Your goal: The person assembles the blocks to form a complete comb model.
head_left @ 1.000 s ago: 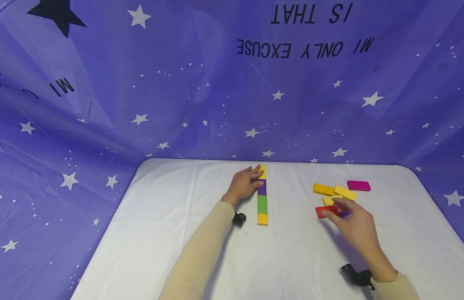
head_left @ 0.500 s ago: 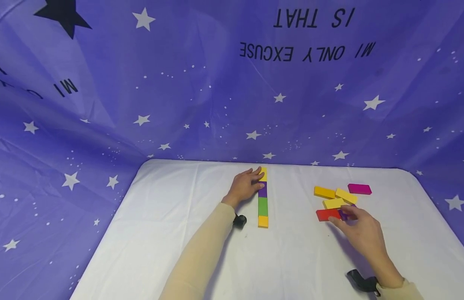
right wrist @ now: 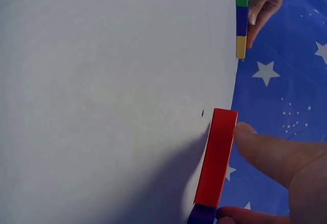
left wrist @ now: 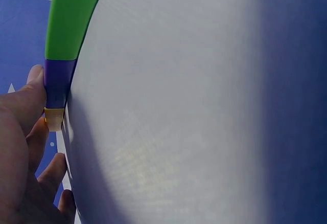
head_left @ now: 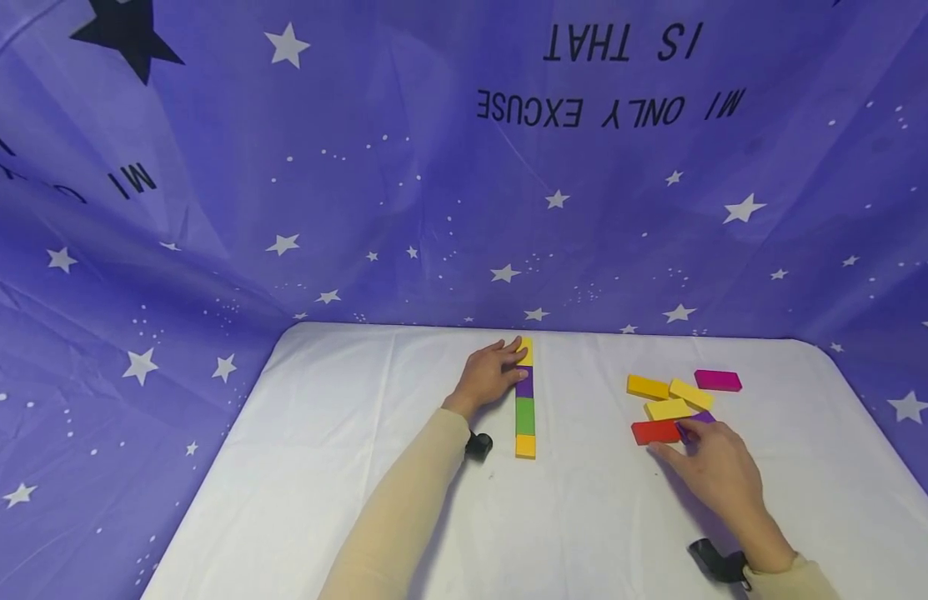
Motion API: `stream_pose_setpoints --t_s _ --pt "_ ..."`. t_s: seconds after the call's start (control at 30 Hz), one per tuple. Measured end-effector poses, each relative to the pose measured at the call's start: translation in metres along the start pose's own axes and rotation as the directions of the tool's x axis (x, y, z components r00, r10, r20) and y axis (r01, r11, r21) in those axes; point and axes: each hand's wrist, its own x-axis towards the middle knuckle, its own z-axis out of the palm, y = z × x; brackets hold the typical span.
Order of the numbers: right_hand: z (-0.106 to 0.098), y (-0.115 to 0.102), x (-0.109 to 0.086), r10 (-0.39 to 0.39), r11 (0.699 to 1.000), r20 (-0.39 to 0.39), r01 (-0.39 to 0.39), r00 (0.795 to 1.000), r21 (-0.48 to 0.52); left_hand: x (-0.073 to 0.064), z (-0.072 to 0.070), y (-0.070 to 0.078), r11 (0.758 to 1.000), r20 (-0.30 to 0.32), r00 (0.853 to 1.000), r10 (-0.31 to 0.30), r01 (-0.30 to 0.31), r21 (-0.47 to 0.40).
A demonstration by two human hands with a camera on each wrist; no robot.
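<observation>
In the head view, my left hand [head_left: 488, 377] rests at a straight row of blocks, fingertips on the far yellow block [head_left: 529, 353] and thumb at the purple block [head_left: 525, 389]. Nearer in that row come a green block [head_left: 525, 415] and an orange-yellow block [head_left: 525, 447]. My right hand [head_left: 722, 467] is spread low at a red block [head_left: 654, 432], its thumb by the block's near edge. Its index finger touches another purple block [head_left: 702, 417], partly hidden behind the hand. In the right wrist view, the thumb lies right beside the red block [right wrist: 217, 157].
Beyond the right hand lie a pale yellow block [head_left: 668, 409], another yellow block [head_left: 691, 395], an orange-yellow block [head_left: 648, 387] and a magenta block [head_left: 718, 381]. The white-covered table [head_left: 358, 417] meets a purple star-patterned cloth [head_left: 433, 208] at the back.
My right fingers have drawn back from over the red and pale yellow blocks, uncovering more of them, and the index finger has come to the purple block. My left hand stays at the row.
</observation>
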Motion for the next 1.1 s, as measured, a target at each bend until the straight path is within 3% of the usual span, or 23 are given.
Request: stream_pose_setpoints --t_s 0.73,1.1 --pt "0.005 -0.010 -0.001 -0.049 0.992 -0.059 0.041 0.997 -0.123 -0.001 0.000 0.001 1.000 -0.007 1.000 -0.004 0.004 -0.009" --pt "0.006 -0.019 0.004 -0.059 0.989 -0.011 0.057 0.998 -0.135 -0.001 -0.001 0.001 1.000 -0.011 1.000 0.004 -0.004 -0.017"
